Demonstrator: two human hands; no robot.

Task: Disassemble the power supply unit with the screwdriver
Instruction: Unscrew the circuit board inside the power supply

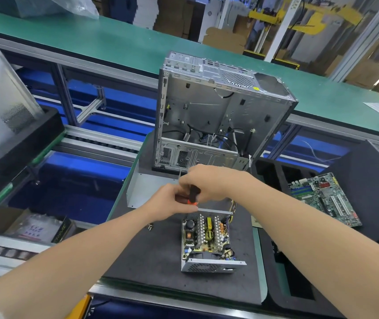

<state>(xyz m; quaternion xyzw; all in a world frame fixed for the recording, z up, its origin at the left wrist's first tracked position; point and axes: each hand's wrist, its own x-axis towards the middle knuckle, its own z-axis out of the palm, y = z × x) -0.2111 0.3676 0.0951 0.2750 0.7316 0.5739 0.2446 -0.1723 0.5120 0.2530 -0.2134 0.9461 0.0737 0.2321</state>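
Note:
The power supply unit point(209, 242) lies on the dark mat with its cover off, its circuit board, coils and heat sinks exposed. Its grey fan wall faces me at the near end. A screwdriver point(193, 194) with a black and orange handle is held above the unit's far edge, its thin shaft pointing up. My right hand point(209, 183) grips the handle from above. My left hand point(172, 201) holds the handle's lower end with curled fingers. The removed grey cover point(147, 192) lies flat behind the hands.
An open computer case point(218, 116) stands upright behind the mat. A green motherboard point(324, 199) rests on black foam at the right. A few screws point(150, 226) lie on the mat point(142, 254) left of the unit. A green conveyor point(114, 44) runs across the back.

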